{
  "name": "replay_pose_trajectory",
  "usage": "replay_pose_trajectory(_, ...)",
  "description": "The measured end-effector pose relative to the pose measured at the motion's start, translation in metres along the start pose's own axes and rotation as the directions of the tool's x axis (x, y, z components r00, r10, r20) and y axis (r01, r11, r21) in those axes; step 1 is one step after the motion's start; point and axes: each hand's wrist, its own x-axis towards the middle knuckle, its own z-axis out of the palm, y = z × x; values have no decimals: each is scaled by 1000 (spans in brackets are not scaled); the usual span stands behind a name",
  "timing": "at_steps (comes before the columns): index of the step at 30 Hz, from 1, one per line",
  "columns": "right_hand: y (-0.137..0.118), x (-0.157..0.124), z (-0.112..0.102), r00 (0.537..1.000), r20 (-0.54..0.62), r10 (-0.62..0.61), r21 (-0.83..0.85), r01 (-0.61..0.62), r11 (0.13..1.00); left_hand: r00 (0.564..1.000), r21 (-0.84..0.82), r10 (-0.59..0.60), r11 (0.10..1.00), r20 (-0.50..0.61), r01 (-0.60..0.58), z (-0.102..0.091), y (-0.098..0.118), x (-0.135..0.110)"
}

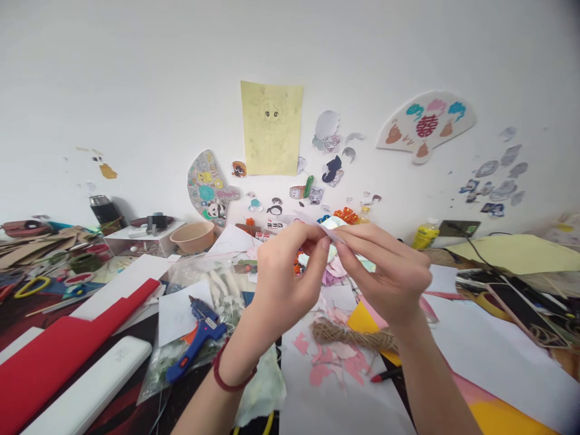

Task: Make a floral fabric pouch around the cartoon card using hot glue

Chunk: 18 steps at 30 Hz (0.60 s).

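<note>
Both my hands are raised above a cluttered craft table and meet at the centre. My left hand [283, 275], with a red cord on its wrist, pinches one end of a small pale folded paper piece [334, 228]. My right hand [389, 266] pinches the same piece from the other side, fingers pressed together on it. Most of the paper is hidden by my fingers. Below the hands lie pink paper scraps [333, 356] and a bundle of brown twine [348, 334].
A blue glue gun [199, 338] lies on a plastic bag at the left, beside a red paper sheet [58, 356] and a white case [90, 386]. A tan bowl [193, 237], yellow-handled scissors [31, 286] and a yellow bottle [425, 234] stand further back. Paper cut-outs cover the wall.
</note>
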Motion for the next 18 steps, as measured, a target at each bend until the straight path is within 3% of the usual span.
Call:
replay_pose_trajectory(9,-3,-2,6,998,-24,61,35,-60,998,999,19,2,1000,-43,-1,0,2,0)
replay_pose_trajectory(18,-7,-2,7,990,-29,141,55,-139,989,1000,-13,-25,1000,-14,25,0,-1,1)
